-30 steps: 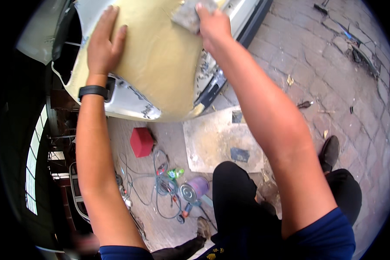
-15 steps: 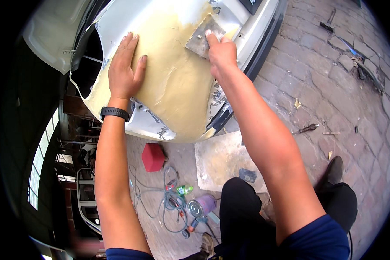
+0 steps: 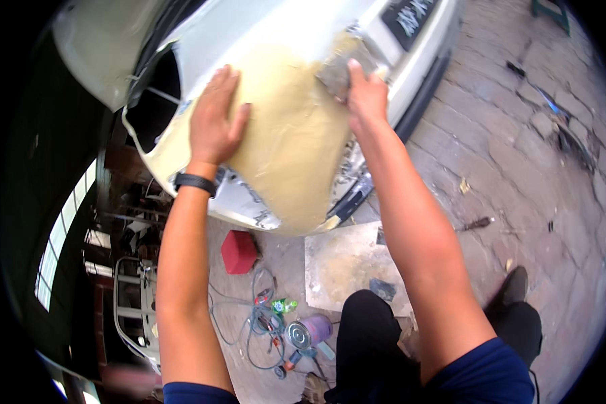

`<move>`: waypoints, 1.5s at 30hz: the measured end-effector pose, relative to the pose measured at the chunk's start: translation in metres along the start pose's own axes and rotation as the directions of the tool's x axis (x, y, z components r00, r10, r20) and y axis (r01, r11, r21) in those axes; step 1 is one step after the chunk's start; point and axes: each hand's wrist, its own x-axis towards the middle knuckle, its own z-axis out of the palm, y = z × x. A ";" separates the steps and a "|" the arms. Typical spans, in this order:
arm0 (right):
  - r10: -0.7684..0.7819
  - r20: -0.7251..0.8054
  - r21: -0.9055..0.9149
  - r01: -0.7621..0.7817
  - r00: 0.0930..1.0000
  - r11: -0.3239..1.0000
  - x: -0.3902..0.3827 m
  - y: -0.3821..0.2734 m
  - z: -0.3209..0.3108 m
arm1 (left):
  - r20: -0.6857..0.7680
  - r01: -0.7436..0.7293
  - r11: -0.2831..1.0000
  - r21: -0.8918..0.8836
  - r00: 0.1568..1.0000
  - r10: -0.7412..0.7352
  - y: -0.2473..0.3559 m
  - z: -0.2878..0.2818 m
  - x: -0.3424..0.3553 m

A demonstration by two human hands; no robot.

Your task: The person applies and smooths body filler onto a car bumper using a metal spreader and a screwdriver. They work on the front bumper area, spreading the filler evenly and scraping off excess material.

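Observation:
My left hand (image 3: 215, 124) lies flat on a pale car body panel (image 3: 296, 27), fingers stretched out and thumb apart, with a dark watch (image 3: 195, 182) at the wrist. A broad, smooth coat of beige body filler (image 3: 283, 121) spreads over the panel between my hands. In my right hand (image 3: 368, 101) is a thin grey metal filler spreader (image 3: 335, 75), its blade against the filler's far right edge; my thumb rests on top of it. The fingers under the blade are hidden, and motion blurs the spreader.
Below the panel, a stained board (image 3: 337, 262) lies on the ground beside my knee. Left of it are a red block (image 3: 239, 252), a coiled hose (image 3: 252, 323), a green bottle (image 3: 284, 306) and a purple can (image 3: 310, 331). A screwdriver (image 3: 477, 223) lies on the paving at right.
The view has shifted, so the panel sits lower and farther right. The spreader has turned and now looks narrower and blurred. My left hand still lies on the same part of the panel.

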 end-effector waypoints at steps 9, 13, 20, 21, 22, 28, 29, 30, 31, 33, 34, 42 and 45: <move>-0.084 0.229 0.170 0.045 0.970 0.984 -0.003 -0.038 0.017 | -0.053 0.011 1.000 -0.006 0.999 -0.011 -0.002 0.004 -0.001; -0.070 0.333 0.371 -0.062 0.940 0.927 -0.020 -0.064 0.019 | -0.007 0.045 0.998 0.037 0.999 -0.044 -0.008 0.001 -0.015; 0.258 -0.152 0.508 -0.149 0.954 0.848 -0.026 0.057 -0.109 | -0.143 0.329 0.935 0.131 0.940 -0.310 0.033 0.028 -0.010; 0.287 -0.232 0.505 -0.137 0.929 0.852 -0.031 0.077 -0.125 | -0.156 0.340 0.931 0.130 0.935 -0.319 0.039 0.030 -0.007; 0.291 -0.241 0.401 -0.178 0.926 0.899 -0.052 0.091 -0.127 | -0.150 0.351 0.925 0.146 0.932 -0.330 0.043 0.031 -0.012; 0.036 -0.216 0.014 -0.034 0.976 0.999 -0.082 0.115 -0.146 | -0.041 0.151 0.973 0.174 0.988 -0.146 0.067 0.028 -0.032; -0.015 -0.203 0.036 0.023 0.979 0.999 -0.076 0.114 -0.150 | -0.027 0.103 0.987 0.127 0.995 -0.100 0.063 0.025 -0.035; -0.015 -0.250 0.049 0.028 0.968 0.998 -0.076 0.105 -0.150 | -0.007 0.045 0.996 0.078 0.999 -0.045 0.059 0.021 -0.035; -0.072 -0.246 -0.024 0.068 0.967 0.997 -0.078 0.098 -0.151 | 0.021 0.065 0.994 0.084 0.997 -0.067 0.052 0.014 -0.037; -0.221 -0.223 -0.200 0.177 0.950 0.964 -0.070 0.080 -0.161 | -0.034 0.243 0.969 0.038 0.970 -0.242 0.034 0.010 -0.044; -0.236 -0.147 -0.511 0.131 0.961 0.850 -0.080 0.069 -0.161 | -0.109 0.403 0.913 0.068 0.912 -0.395 0.018 0.015 -0.059; -0.418 -0.067 -0.454 0.346 0.906 0.821 -0.082 0.004 -0.160 | -0.302 0.714 0.675 0.189 0.696 -0.652 -0.002 0.024 -0.064; -0.327 -0.109 -0.284 0.286 0.939 0.915 -0.087 0.004 -0.149 | -0.282 0.693 0.693 0.196 0.717 -0.637 -0.002 0.023 -0.066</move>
